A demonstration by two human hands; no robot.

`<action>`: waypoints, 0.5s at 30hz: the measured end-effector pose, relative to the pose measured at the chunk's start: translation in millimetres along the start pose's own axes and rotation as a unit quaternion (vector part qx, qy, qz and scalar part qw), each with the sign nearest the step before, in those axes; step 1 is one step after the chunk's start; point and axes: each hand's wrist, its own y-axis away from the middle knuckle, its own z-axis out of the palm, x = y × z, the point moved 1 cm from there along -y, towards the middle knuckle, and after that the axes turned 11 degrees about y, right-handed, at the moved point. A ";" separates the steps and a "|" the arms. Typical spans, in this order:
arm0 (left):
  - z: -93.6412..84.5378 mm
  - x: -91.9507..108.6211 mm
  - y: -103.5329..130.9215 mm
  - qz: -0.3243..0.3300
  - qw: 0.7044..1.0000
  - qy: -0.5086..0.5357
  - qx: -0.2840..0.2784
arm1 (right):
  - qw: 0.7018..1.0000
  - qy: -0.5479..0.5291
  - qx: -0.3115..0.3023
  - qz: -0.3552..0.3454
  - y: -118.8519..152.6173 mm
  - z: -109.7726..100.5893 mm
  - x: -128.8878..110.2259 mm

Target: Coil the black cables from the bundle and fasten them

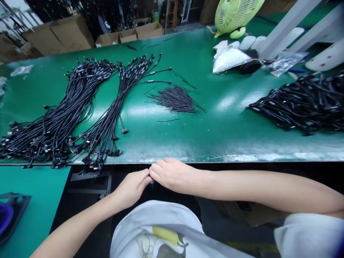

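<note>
My left hand (131, 189) and my right hand (173, 175) meet at the front edge of the green table (215, 136). Both are closed, with the fingertips touching. Whatever lies between them is hidden, though a small bit of blue shows just beneath. Beyond my hands is a loose pile of thin black strips (176, 99), perhaps ties. To the left lie a narrower bundle of black cables (120, 95) with connectors at both ends and a larger bundle of similar cables (72, 96). Some connectors hang over the table edge.
A heap of coiled black cables (303, 102) covers the right side. Toward the back right stand a yellow-green fan (236, 16), a white bag (231, 60) and grey posts (287, 30). Cardboard boxes (72, 32) sit behind the table. A purple round object (5, 216) is at lower left.
</note>
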 end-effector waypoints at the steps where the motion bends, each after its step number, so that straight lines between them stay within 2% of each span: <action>1: 0.7 0.5 -0.3 0.036 0.995 -0.084 0.035 | 0.997 -0.063 -0.048 0.021 0.9 1.3 2.1; 2: 0.8 1.7 -0.4 0.062 0.986 -0.145 0.058 | 0.987 -0.123 -0.091 0.039 1.7 2.8 4.1; 4: -1.0 5.0 -0.9 0.067 0.981 -0.171 0.057 | 0.970 -0.197 -0.135 0.053 2.6 6.5 7.0; 7: -6.2 9.5 -4.4 0.008 0.999 -0.046 -0.022 | 0.984 -0.150 -0.093 0.036 2.7 12.2 5.0; 9: -8.0 10.5 -8.3 -0.033 0.996 0.049 -0.067 | 0.994 -0.092 -0.048 0.019 2.5 14.5 1.8; 11: -7.3 9.4 -12.6 -0.060 0.990 0.110 -0.068 | 0.995 -0.092 -0.029 0.001 1.9 14.2 5.8; 13: -4.7 7.0 -16.0 -0.073 0.987 0.140 -0.040 | 0.987 -0.154 -0.022 -0.025 1.2 12.0 26.7; 14: -3.4 5.8 -17.0 -0.075 0.986 0.148 -0.022 | 0.983 -0.185 -0.005 -0.002 0.9 11.0 46.0; 15: -2.4 4.7 -17.7 -0.074 0.985 0.155 -0.001 | 0.977 -0.202 0.023 0.057 1.0 11.0 71.1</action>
